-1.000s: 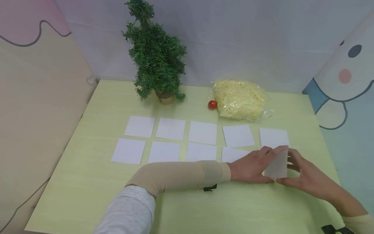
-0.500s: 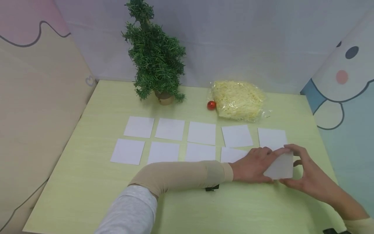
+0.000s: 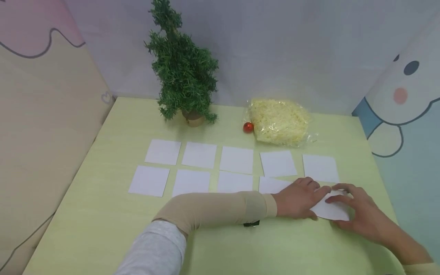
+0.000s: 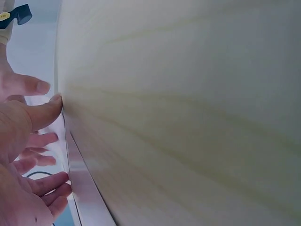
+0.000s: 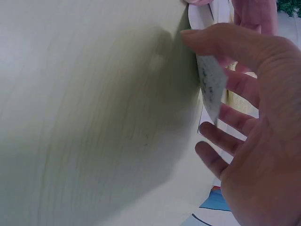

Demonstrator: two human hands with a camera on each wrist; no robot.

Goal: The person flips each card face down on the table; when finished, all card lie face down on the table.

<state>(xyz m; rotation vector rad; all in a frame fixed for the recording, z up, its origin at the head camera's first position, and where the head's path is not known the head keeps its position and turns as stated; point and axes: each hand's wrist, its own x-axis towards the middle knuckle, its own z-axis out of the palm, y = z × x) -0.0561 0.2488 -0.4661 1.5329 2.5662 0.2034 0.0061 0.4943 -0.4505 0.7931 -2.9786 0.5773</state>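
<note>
A white square card (image 3: 331, 208) lies at the right end of the near row in the head view, its right side raised off the table. My right hand (image 3: 364, 214) holds that side, thumb near the front edge and fingers over the top. In the right wrist view the card's underside (image 5: 210, 84) carries dark marks too blurred to read. On the card's left part rests my left hand (image 3: 299, 198), thumb at the near edge. The left wrist view has the left hand (image 4: 28, 155) low against the tabletop, its fingers extended.
Several white cards (image 3: 237, 159) lie in two rows on the pale table (image 3: 113, 229). Behind them stand a small green artificial tree (image 3: 187, 76), a red ball (image 3: 248, 127) and a clear bag of yellow shredded filler (image 3: 280, 122). Walls border the table.
The card was held up on edge between both hands; it has tipped down to the right, nearly flat. My right hand has moved slightly right and lower with it. The left hand stays about there.
</note>
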